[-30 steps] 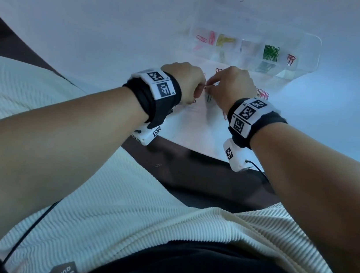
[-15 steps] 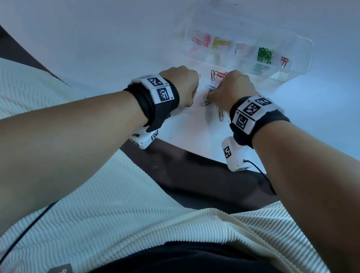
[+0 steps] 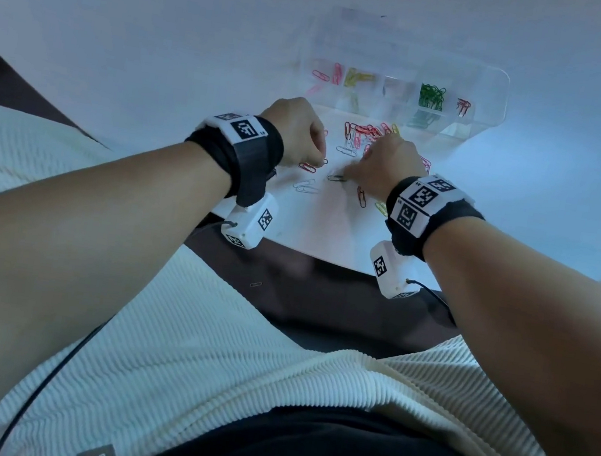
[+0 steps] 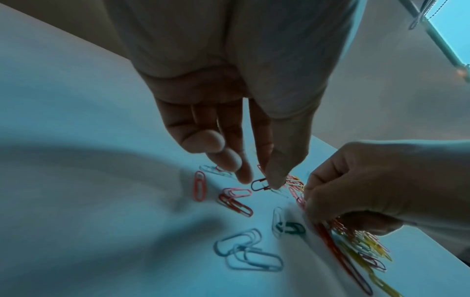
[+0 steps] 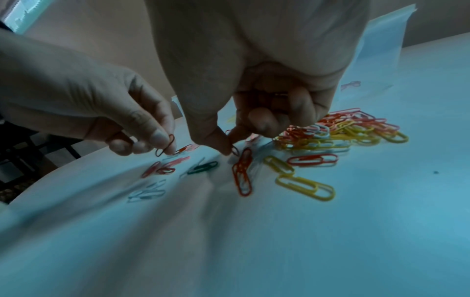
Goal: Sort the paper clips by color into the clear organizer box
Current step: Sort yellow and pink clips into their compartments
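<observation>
1. Paper clips (image 3: 372,133): loose heap of red, yellow, pink and white pieces at centre of the head view, on the white table (image 3: 164,34), just below the clear organizer box (image 3: 498,101). Strays lie toward the lower centre: a green clip (image 5: 203,167), a white cluster (image 4: 250,254), a yellow clip (image 5: 305,187).
2. Handling, by judgement: light, stiff wire, smooth-coated; flat on the surface and prone to interlock. Best taken by a fingertip pinch at one rounded end, tipped up off the table.
3. Clear organizer box, upper centre of the head view: compartments already carry pink, yellow, green and red clips.
4. Left hand (image 3: 297,130): thumb and forefinger pinch a dark red clip (image 5: 165,147), lifted off the table.
5. Right hand (image 3: 387,164): fingers curled, thumb and forefinger tips closing on a dark clip (image 5: 235,150) at the heap's edge; more clips appear tucked within the curled fingers.
</observation>
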The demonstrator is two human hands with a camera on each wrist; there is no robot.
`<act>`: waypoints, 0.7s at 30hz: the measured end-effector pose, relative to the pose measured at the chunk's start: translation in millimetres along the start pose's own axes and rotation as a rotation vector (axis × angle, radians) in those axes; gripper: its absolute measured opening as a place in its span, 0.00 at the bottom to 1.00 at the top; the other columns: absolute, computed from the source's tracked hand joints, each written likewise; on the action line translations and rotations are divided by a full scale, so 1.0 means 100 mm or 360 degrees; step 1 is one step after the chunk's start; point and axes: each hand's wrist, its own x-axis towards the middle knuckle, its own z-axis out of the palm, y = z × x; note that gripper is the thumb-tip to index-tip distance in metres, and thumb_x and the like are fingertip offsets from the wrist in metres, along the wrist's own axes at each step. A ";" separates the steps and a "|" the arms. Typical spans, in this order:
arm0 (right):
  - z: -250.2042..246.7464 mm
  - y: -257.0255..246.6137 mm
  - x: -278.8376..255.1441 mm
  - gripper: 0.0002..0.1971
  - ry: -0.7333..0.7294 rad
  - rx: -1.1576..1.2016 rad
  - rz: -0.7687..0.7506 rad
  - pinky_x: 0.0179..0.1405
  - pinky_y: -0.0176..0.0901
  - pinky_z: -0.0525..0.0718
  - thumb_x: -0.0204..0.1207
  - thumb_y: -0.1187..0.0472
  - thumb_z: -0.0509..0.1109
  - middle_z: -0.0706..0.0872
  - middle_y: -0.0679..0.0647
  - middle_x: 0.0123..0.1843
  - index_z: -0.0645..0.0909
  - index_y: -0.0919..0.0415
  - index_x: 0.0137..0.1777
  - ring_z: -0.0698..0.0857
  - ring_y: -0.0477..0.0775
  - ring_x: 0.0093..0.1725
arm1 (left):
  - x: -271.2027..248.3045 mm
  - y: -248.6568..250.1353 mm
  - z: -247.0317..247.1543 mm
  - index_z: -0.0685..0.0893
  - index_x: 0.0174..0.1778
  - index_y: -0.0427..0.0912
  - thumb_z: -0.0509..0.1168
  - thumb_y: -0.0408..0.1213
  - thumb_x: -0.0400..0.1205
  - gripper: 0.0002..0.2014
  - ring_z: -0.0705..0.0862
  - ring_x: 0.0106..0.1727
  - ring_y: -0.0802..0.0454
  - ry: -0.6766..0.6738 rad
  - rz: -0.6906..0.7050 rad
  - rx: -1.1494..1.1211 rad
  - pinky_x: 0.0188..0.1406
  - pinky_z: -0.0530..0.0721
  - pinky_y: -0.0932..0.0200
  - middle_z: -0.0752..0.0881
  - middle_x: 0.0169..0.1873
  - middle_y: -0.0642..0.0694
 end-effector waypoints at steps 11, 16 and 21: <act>-0.36 0.30 -0.20 0.13 0.0035 0.1427 0.0236 0.22 0.33 0.57 0.62 0.77 0.51 0.68 0.55 0.24 0.61 0.59 0.24 0.59 0.48 0.18 | 0.02 0.12 -0.04 0.84 0.34 0.40 0.62 0.31 0.81 0.11 0.81 0.37 0.50 -0.0097 -0.0074 -0.0067 0.37 0.81 0.59 0.84 0.34 0.47; -0.25 0.27 -0.27 0.07 -0.0204 0.0606 -0.0053 0.24 0.38 0.70 0.70 0.65 0.62 0.80 0.55 0.31 0.78 0.59 0.33 0.76 0.55 0.30 | 0.02 0.06 0.01 0.71 0.28 0.40 0.59 0.32 0.78 0.12 0.69 0.28 0.48 -0.0187 -0.0040 0.0311 0.28 0.66 0.60 0.73 0.26 0.47; -0.06 0.28 -0.29 0.13 -0.0146 0.0032 -0.0161 0.43 0.47 0.86 0.70 0.49 0.75 0.89 0.56 0.41 0.87 0.60 0.37 0.86 0.56 0.44 | 0.02 -0.04 -0.02 0.87 0.46 0.54 0.72 0.42 0.73 0.08 0.78 0.44 0.49 -0.0119 0.0128 0.0618 0.41 0.74 0.59 0.79 0.45 0.56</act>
